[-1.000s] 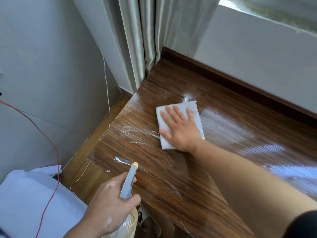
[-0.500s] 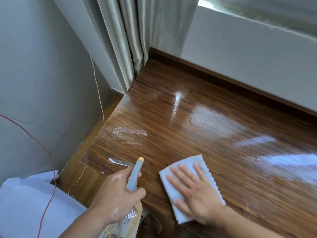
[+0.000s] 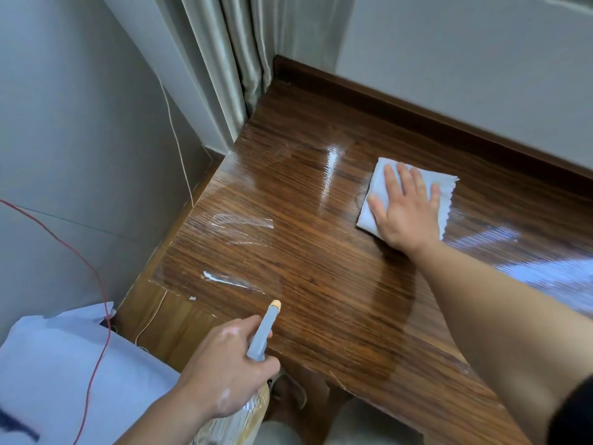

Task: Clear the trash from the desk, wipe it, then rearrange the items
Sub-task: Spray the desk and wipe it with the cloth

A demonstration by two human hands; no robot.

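Observation:
A glossy brown wooden desk point(image 3: 321, 284) fills the middle of the view, with wet streaks and peeling clear film near its left edge. My right hand point(image 3: 406, 210) lies flat, fingers straight, on a folded white cloth point(image 3: 375, 181) toward the back of the desk. My left hand point(image 3: 224, 367) grips a spray bottle point(image 3: 263, 332) at the desk's front left corner. The bottle has a grey head and an orange nozzle tip that points over the desk. Its clear body is mostly hidden below my hand.
A grey curtain point(image 3: 231, 59) hangs at the desk's back left corner. A dark wooden rail point(image 3: 417, 114) runs along the back wall. A red wire point(image 3: 93, 284) and a white cord point(image 3: 179, 162) hang left of the desk above a white sheet point(image 3: 64, 364).
My right hand slid the cloth from the back of the desk to the front edge, then away again to the back right. My left hand kept its hold on the spray bottle.

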